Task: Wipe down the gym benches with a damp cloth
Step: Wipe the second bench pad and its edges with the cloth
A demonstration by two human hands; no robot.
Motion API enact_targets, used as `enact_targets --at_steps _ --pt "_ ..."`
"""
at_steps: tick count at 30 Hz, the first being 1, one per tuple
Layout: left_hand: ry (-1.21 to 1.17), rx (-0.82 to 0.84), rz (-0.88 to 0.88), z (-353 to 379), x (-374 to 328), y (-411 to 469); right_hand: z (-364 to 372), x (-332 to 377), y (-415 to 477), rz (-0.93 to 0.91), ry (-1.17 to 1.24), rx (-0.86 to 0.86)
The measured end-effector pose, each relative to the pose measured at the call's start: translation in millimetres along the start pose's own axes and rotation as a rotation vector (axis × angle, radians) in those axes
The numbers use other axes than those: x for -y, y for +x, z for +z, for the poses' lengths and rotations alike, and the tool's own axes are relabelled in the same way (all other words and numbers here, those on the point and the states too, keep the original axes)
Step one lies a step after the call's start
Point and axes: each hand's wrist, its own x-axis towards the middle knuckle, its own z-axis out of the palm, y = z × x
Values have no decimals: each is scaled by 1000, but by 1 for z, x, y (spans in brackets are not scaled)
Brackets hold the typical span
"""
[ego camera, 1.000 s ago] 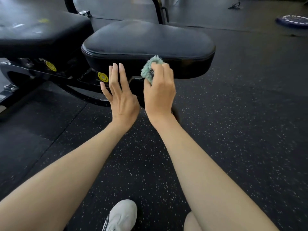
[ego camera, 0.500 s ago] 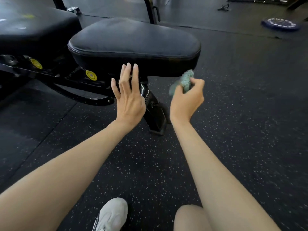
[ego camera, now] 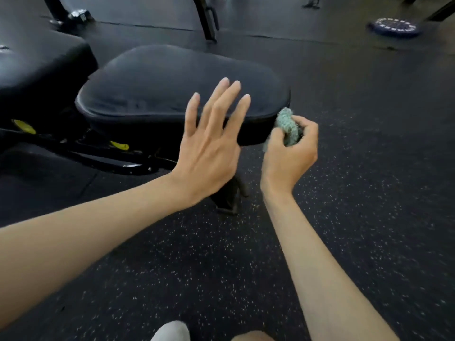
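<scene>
A black padded bench seat [ego camera: 157,87] fills the upper middle of the head view, with the bench's back pad [ego camera: 37,67] to its left. My left hand [ego camera: 209,141] is open, its fingers straight and spread over the seat's near edge. My right hand [ego camera: 290,151] grips a bunched green cloth [ego camera: 286,126] and holds it against the seat's right front corner.
The bench's black frame with yellow knobs [ego camera: 23,126] runs under the pads, and a support post [ego camera: 229,195] stands on the speckled rubber floor. A blue disc [ego camera: 394,27] lies far right. A black machine upright [ego camera: 206,18] rises behind. My white shoe [ego camera: 171,332] shows at the bottom edge.
My right hand carried the cloth from the seat's front face to its right corner. My left hand rose and reached further over the seat's edge. The view shifted higher above the seat.
</scene>
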Motion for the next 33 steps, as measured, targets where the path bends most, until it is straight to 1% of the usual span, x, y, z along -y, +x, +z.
enact_targets --at_steps 2,4,6,7,9,11,14,16,17,20,24,27,29,33 --pt "4 56 -1 1 -12 16 6 -1 -1 49 -34 6" --pt "-24 131 -52 1 -17 31 9 -4 -1 118 -85 -48" --pt "-52 199 -85 0 -14 43 13 -4 16 255 -128 -75" --pt "-70 229 -101 0 -11 48 16 -5 31 328 -144 -56" --pt "-129 276 -141 -2 -4 57 24 -8 69 434 -171 59" --pt "-179 320 -181 -3 1 61 28 -6 97 468 -226 195" --pt "-264 379 -285 -6 -4 68 23 5 105 525 -238 301" --pt "-341 424 -398 -9 -10 74 10 16 94 572 -224 332" --pt "-348 443 -421 -9 -14 75 4 20 87 597 -216 343" --pt "-285 509 -435 -9 -20 78 -5 32 80 678 -215 334" --pt "-271 587 -507 -14 -16 82 -2 42 86 794 -244 322" --pt "-269 670 -464 -17 -7 96 13 45 103 841 -308 307" --pt "-244 704 -425 -14 -1 107 29 42 123 835 -346 320" --pt "-183 779 -494 2 -2 128 54 31 160 750 -429 484"
